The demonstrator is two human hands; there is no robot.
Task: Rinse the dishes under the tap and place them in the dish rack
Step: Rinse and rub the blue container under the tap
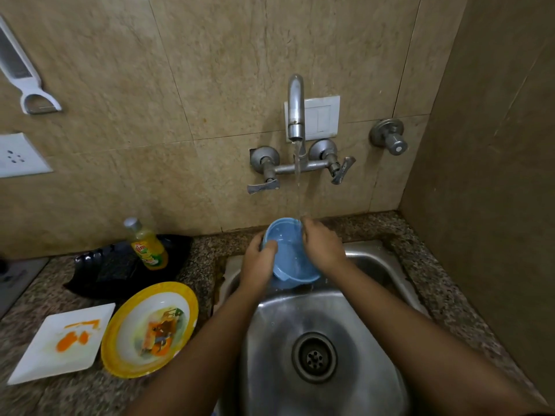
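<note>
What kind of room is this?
Probably a home kitchen: steel sink in a granite counter, running wall tap, soap bottle and a stained plate beside it.

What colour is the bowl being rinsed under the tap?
Light blue; the bowl shows best in the head view, the only one.

Yellow soap bottle (148,246) on a black tray (177,253) — white peeler (22,70) and socket (18,156) on the tiled wall (120,130)
</note>
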